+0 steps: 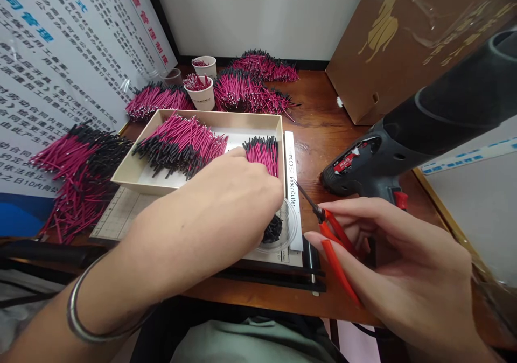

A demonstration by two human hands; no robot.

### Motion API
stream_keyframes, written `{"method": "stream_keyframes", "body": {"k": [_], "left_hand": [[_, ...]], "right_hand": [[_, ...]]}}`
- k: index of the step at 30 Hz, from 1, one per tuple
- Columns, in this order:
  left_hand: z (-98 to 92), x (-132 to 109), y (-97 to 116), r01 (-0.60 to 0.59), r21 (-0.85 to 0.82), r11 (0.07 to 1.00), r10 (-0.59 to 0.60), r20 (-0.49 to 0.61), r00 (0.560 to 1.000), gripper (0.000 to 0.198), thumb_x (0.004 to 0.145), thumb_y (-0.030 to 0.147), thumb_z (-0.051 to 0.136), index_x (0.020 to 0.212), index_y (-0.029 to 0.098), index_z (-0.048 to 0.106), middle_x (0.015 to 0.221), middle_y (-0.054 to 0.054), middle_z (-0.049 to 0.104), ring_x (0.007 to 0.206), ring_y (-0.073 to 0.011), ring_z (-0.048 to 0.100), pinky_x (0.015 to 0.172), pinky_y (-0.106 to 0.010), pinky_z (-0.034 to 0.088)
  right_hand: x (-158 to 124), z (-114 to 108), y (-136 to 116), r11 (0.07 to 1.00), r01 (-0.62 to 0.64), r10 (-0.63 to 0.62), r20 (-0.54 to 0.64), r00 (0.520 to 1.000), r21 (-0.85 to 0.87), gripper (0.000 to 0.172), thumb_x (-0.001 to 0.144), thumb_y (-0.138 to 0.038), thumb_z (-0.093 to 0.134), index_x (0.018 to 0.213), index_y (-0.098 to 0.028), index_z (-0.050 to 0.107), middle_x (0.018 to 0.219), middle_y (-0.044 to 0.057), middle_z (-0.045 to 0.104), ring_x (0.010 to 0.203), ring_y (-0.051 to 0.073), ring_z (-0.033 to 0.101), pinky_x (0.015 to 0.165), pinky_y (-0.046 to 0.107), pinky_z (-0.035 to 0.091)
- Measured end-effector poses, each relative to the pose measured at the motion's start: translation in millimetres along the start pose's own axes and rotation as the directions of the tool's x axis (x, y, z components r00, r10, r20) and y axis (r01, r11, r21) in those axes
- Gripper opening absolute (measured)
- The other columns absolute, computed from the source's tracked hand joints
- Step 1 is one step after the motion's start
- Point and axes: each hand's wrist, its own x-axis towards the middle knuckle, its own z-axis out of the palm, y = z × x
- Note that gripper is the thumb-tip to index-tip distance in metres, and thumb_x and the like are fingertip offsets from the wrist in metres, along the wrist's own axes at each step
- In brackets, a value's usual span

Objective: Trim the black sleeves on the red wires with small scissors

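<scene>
My left hand (218,201) is closed over the right front of a cream tray (135,177). Its fingertips are hidden under the knuckles, so whatever they hold does not show. Just beyond it, a bundle of pink wires with black ends (262,153) stands in the tray; a larger heap of such wires (186,142) lies to the left. Partly behind the hand is a clear round dish (291,228) of short black pieces (273,229). In my right hand (399,260) are small red-handled pliers (335,269), their thin dark jaws pointing up and left.
More wire piles (76,174) lie left of and behind the tray, near paper cups (201,95) holding wires. A paper cutter (294,201) sits beneath the tray and dish. A dark heat gun (399,137) and brown box (388,45) stand right.
</scene>
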Motion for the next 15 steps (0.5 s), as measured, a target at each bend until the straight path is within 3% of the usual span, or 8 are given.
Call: {"method": "stream_keyframes", "body": {"k": [4,8,12,14,15], "left_hand": [[-0.2,2.8,-3.0,-0.003,-0.065,0.998,0.006,0.043,0.999,0.028,0.078,0.004,0.062,0.059,0.025,0.059,0.056,0.0,0.054,0.054,-0.0209,0.042,0.062,-0.039,0.024],[-11.4,1.9,-10.0,-0.014,-0.124,0.992,0.017,0.027,0.999,0.029,0.088,0.011,0.063,0.062,0.025,0.062,0.051,0.003,0.048,0.049,-0.0182,0.035,0.059,-0.038,0.022],[-21.2,-18.7,-14.6,0.041,-0.119,0.992,-0.047,-0.053,0.997,0.028,0.093,0.018,0.063,0.066,0.026,0.066,0.053,0.002,0.049,0.047,-0.0188,0.04,0.055,-0.038,0.021],[-20.8,-32.8,-14.0,0.119,-0.149,0.982,-0.129,-0.066,0.989,0.031,0.098,0.024,0.06,0.069,0.028,0.068,0.053,0.002,0.053,0.048,-0.0201,0.046,0.054,-0.038,0.023],[-19.6,-38.9,-12.9,0.172,-0.171,0.97,-0.188,-0.086,0.978,0.032,0.101,0.027,0.058,0.072,0.029,0.071,0.054,0.002,0.055,0.049,-0.0203,0.048,0.054,-0.037,0.025]], "right_hand": [[-1.3,-0.2,2.6,1.0,0.004,-0.004,-0.002,1.0,0.015,0.021,0.097,-0.013,0.081,0.11,-0.028,0.075,0.07,-0.008,0.06,0.054,0.008,0.051,0.048,0.018,0.043],[5.1,-11.0,4.4,0.999,0.054,-0.054,0.028,0.998,0.008,0.021,0.096,-0.017,0.083,0.111,-0.03,0.075,0.068,-0.008,0.059,0.051,0.009,0.048,0.044,0.02,0.039],[23.1,-32.3,0.7,0.976,0.186,-0.161,0.191,0.968,-0.117,0.02,0.095,-0.012,0.075,0.107,-0.028,0.073,0.069,-0.008,0.065,0.048,0.008,0.051,0.042,0.02,0.037],[32.6,-42.1,-2.3,0.951,0.252,-0.174,0.365,0.915,-0.179,0.01,0.1,-0.018,0.07,0.095,-0.027,0.073,0.068,-0.006,0.071,0.048,0.008,0.058,0.043,0.02,0.042],[36.7,-45.9,-3.7,0.938,0.262,-0.171,0.357,0.918,-0.227,0.021,0.104,-0.028,0.068,0.082,-0.027,0.07,0.063,-0.006,0.069,0.045,0.009,0.057,0.041,0.022,0.042]]}}
